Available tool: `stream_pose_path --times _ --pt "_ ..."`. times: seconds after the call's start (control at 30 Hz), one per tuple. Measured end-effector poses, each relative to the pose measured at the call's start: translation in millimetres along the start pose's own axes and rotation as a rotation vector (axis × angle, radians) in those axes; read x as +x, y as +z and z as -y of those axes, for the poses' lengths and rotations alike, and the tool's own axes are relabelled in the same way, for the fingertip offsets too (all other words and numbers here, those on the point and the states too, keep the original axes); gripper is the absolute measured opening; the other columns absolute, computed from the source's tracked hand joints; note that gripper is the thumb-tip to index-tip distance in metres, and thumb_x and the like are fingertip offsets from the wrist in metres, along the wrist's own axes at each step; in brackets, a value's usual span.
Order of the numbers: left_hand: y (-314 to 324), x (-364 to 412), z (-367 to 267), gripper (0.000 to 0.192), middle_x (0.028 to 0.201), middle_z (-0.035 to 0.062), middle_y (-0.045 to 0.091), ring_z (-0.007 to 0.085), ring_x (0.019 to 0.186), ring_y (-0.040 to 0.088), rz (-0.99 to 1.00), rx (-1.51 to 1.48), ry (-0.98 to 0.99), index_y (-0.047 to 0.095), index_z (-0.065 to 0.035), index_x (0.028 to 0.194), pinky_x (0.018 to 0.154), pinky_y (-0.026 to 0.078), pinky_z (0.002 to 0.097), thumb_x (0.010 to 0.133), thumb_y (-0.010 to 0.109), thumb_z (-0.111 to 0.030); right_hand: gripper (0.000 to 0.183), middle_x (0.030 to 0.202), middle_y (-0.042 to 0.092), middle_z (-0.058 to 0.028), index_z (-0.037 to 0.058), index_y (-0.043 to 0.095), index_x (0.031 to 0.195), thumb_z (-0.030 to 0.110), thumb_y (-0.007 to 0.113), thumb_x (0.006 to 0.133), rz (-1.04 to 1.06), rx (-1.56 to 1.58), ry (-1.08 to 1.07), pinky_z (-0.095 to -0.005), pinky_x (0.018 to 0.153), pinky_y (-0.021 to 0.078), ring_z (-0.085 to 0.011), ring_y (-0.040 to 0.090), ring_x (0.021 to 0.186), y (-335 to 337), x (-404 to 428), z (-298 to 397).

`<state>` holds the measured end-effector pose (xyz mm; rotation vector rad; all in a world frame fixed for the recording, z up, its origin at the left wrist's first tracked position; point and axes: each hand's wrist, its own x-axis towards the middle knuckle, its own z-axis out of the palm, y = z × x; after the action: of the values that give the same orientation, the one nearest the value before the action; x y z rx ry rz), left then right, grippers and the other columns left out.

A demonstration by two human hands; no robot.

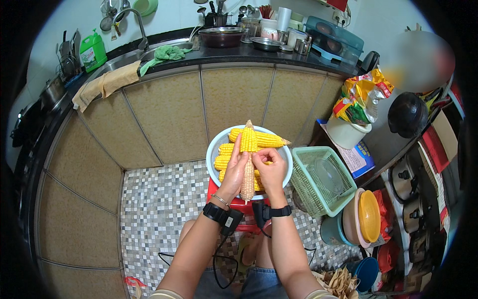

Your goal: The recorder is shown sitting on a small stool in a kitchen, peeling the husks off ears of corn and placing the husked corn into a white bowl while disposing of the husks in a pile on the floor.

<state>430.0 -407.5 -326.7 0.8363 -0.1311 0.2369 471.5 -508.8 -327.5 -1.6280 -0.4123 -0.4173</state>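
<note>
An ear of corn points away from me over a pale blue basin. Yellow kernels cover its far half, while the near half is bare cob. My left hand grips the ear from the left, thumb along its top. On the right side, my right hand has thumb and fingers pinched at the border between kernels and bare cob. Several ears with yellow kernels, such as the one at the back, lie in the basin, partly hidden by my hands. Beneath the basin is a red plastic stool.
A green plastic basket stands right of the basin, near stacked tubs and a yellow colander. Dry corn husks lie at lower right. Cabinets and a black counter curve ahead. Black cables hang from my wristbands.
</note>
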Motion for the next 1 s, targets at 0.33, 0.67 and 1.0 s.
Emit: stream_pose_path --times 0.33,0.67,1.0 --pt "3.7 -2.0 -2.3 0.058 0.115 0.0053 0.051 0.0088 0.097 0.050 0.027 0.076 -0.023 0.014 -0.0166 0.146 0.087 0.040 0.0233 0.095 0.041 -0.007 0.008 0.067 0.059 -0.0046 -0.0010 0.061 0.069 0.004 0.067 0.071 -0.054 -0.056 0.015 -0.0234 0.055 0.0433 -0.0099 0.054 0.058 -4.5 -1.2 5.5" --pt "-4.3 -0.3 -0.9 0.051 0.105 0.0101 0.053 0.0132 0.083 0.056 -0.101 -0.028 -0.075 0.015 -0.0236 0.145 0.074 0.051 0.0271 0.098 0.033 -0.015 0.010 0.066 0.051 0.0039 0.0043 0.057 0.068 0.005 0.057 0.078 -0.092 0.465 0.303 -0.0198 0.056 0.0357 -0.0045 0.043 0.059 -18.0 6.4 -13.4" --pt "-1.0 -1.1 -3.1 0.050 0.104 0.0121 0.055 0.0145 0.083 0.057 -0.054 0.017 -0.117 0.015 -0.0221 0.145 0.074 0.052 0.0278 0.099 0.033 -0.018 0.015 0.064 0.050 0.0040 0.0056 0.056 0.069 0.010 0.060 0.083 -0.126 0.487 0.415 -0.0202 0.052 0.0349 -0.0046 0.043 0.057 -24.0 9.5 -15.0"
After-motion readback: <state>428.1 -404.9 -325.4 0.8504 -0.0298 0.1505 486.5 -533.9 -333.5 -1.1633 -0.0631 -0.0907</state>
